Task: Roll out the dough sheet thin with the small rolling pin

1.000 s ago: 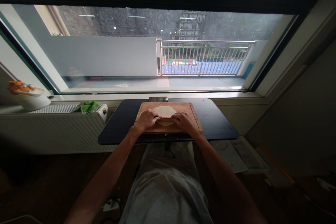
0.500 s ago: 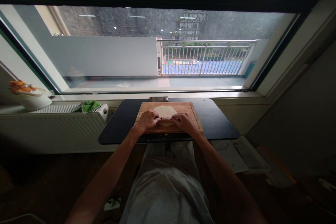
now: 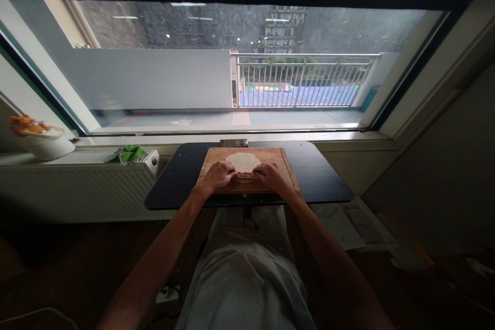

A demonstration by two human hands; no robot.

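Dough lies flat on the board; across it I hold a red-and-white stick, left hand and right hand fingers pinching its ends.

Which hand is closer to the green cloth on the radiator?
Left. The left hand is right of the green cloth, apart from it; the right hand is farther right.

I could read no words from where I stood. A line of small print ran along the red-and-white rod, but it was too tiny to make out. Outside, on the walkway, lay a pale, roughly triangular marking, its details too blurred for me to tell.
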